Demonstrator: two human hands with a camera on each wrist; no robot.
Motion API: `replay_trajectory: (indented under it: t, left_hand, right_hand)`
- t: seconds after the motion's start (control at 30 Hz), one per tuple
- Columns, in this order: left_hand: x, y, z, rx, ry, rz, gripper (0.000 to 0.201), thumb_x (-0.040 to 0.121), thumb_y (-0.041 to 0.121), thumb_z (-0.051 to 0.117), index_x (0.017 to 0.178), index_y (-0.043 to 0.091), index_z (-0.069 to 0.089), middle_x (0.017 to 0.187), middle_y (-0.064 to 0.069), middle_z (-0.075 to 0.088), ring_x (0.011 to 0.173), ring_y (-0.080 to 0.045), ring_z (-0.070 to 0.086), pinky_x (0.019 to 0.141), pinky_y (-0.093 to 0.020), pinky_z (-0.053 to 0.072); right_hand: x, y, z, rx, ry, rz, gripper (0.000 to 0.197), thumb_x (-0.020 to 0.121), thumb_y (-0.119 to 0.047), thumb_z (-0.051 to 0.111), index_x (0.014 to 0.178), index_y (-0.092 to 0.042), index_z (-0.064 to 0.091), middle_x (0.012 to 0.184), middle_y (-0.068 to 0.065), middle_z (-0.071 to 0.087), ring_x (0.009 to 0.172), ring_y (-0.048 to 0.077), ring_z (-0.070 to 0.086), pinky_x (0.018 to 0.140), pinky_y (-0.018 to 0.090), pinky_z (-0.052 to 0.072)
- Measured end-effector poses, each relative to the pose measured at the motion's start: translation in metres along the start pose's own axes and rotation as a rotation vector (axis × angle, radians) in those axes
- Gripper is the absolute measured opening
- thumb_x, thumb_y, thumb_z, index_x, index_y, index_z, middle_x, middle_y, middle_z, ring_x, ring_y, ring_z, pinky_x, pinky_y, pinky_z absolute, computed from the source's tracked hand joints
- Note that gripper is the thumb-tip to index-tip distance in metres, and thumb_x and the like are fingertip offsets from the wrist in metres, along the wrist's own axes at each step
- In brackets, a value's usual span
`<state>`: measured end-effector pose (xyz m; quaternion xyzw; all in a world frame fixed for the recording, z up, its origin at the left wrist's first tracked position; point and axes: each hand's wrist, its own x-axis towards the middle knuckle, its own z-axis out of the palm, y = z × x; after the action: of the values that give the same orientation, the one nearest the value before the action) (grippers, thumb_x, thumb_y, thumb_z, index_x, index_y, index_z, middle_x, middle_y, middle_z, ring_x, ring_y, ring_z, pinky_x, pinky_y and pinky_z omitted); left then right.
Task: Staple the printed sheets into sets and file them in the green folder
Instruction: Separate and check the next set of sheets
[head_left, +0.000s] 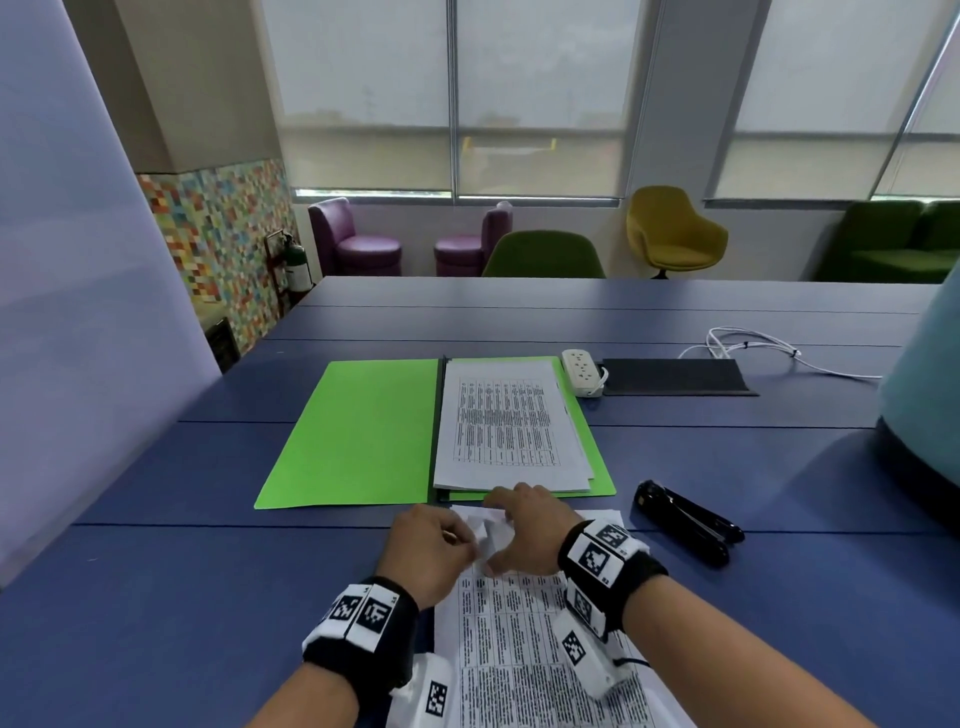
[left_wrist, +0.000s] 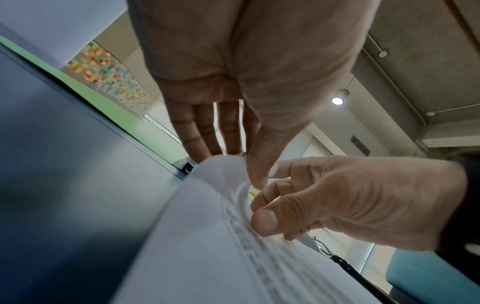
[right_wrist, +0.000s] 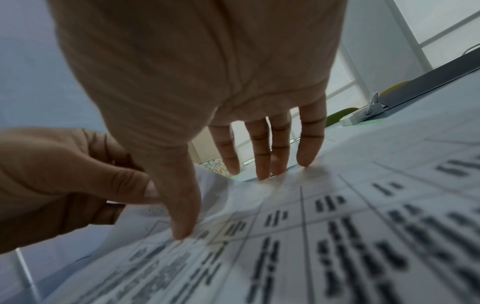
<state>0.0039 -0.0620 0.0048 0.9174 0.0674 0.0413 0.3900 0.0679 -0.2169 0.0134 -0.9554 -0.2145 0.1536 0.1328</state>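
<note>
A stack of printed sheets (head_left: 530, 665) lies on the blue table (head_left: 182, 597) in front of me. My left hand (head_left: 431, 551) pinches the stack's far left corner, which curls up white between thumb (left_wrist: 255, 174) and fingers. My right hand (head_left: 530, 525) rests on the same sheets (right_wrist: 337, 226) with straight fingers (right_wrist: 262, 156) and the thumb tip pressed down. Beyond the hands the green folder (head_left: 358, 436) lies open, with a printed set (head_left: 506, 421) on its right half. The black stapler (head_left: 685, 519) lies to the right of my right hand, untouched.
A white power strip (head_left: 584, 371), a black mat (head_left: 675, 376) and a white cable (head_left: 753, 348) lie behind the folder. A large teal object (head_left: 924, 389) stands at the right edge. Chairs stand past the table's far side.
</note>
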Motion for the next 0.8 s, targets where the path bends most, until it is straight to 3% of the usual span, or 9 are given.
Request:
replay_trajectory:
  t: [0.13,0.2,0.27,0.33,0.4,0.47,0.6,0.7,0.8]
  left_hand:
    - [0.002,-0.001,-0.002,-0.060,0.054,-0.066,0.037,0.075,0.018,0.081,0.098,0.033,0.056,0.077,0.004,0.066,0.068,-0.008,0.060,0.059,-0.015,0.044]
    - [0.002,-0.005,-0.003,0.021,0.004,-0.073,0.016,0.076,0.022,0.079,0.080,0.027,0.065,0.073,0.004,0.063,0.068,-0.011,0.058,0.057,-0.015,0.042]
    - [0.002,-0.012,-0.002,0.046,-0.028,-0.073,0.029,0.077,0.025,0.078,0.057,0.019,0.057,0.074,0.004,0.057,0.069,-0.011,0.054,0.056,-0.013,0.038]
    - [0.003,-0.016,-0.001,0.032,-0.048,-0.066,0.030,0.074,0.025,0.081,0.055,0.024,0.059,0.102,0.006,0.060,0.090,-0.009,0.058,0.078,-0.019,0.047]
    - [0.001,-0.013,-0.002,0.021,-0.075,-0.043,0.024,0.072,0.023,0.082,0.056,0.028,0.064,0.129,0.004,0.057,0.116,-0.012,0.056,0.099,-0.032,0.046]
    - [0.001,-0.013,-0.002,0.020,-0.087,-0.013,0.025,0.071,0.022,0.081,0.054,0.030,0.065,0.138,0.001,0.055,0.124,-0.013,0.053,0.105,-0.033,0.043]
    - [0.000,-0.011,-0.001,0.032,-0.023,0.010,0.028,0.074,0.023,0.080,0.053,0.030,0.062,0.130,0.005,0.062,0.115,-0.010,0.057,0.100,-0.028,0.044]
    - [-0.001,-0.009,0.001,0.021,0.013,0.035,0.015,0.074,0.023,0.081,0.064,0.026,0.071,0.115,0.011,0.064,0.104,-0.005,0.056,0.086,-0.019,0.041]
    - [-0.001,-0.008,0.001,-0.012,0.012,0.048,0.009,0.074,0.022,0.082,0.068,0.022,0.075,0.108,0.013,0.063,0.102,-0.005,0.059,0.085,-0.021,0.045]
  right_hand:
    - [-0.002,-0.001,-0.002,-0.013,-0.017,0.000,0.077,0.073,-0.050,0.081,0.139,-0.030,0.048,0.132,0.004,0.049,0.126,0.023,0.042,0.103,0.040,0.042]
    - [-0.003,-0.002,-0.002,-0.012,-0.019,0.004,0.073,0.072,-0.049,0.081,0.135,-0.029,0.050,0.130,0.003,0.050,0.124,0.023,0.043,0.101,0.039,0.042]
    - [-0.003,-0.002,-0.003,-0.017,-0.014,0.004,0.065,0.072,-0.048,0.081,0.127,-0.026,0.053,0.126,0.003,0.051,0.120,0.023,0.045,0.097,0.038,0.043]
    - [-0.003,-0.002,-0.003,-0.025,-0.006,0.001,0.061,0.072,-0.047,0.081,0.122,-0.024,0.055,0.124,0.002,0.052,0.117,0.023,0.046,0.094,0.037,0.043]
    - [-0.002,-0.001,-0.002,-0.010,0.001,-0.006,0.065,0.073,-0.045,0.081,0.128,-0.025,0.052,0.127,0.002,0.052,0.119,0.022,0.045,0.096,0.037,0.043]
    - [-0.002,0.000,-0.002,0.002,0.001,-0.015,0.072,0.073,-0.045,0.081,0.134,-0.027,0.050,0.130,0.002,0.051,0.122,0.022,0.044,0.099,0.038,0.042]
    - [-0.002,0.001,-0.003,0.000,0.000,-0.019,0.072,0.073,-0.045,0.081,0.136,-0.028,0.051,0.129,0.003,0.051,0.122,0.022,0.044,0.099,0.038,0.041]
    - [0.000,0.002,-0.002,0.021,0.004,-0.016,0.070,0.071,-0.044,0.082,0.132,-0.028,0.053,0.126,0.003,0.052,0.120,0.023,0.045,0.097,0.038,0.044]
    - [0.002,0.003,-0.001,0.035,0.011,-0.016,0.065,0.069,-0.043,0.084,0.125,-0.027,0.054,0.123,0.002,0.053,0.116,0.022,0.047,0.093,0.038,0.045]
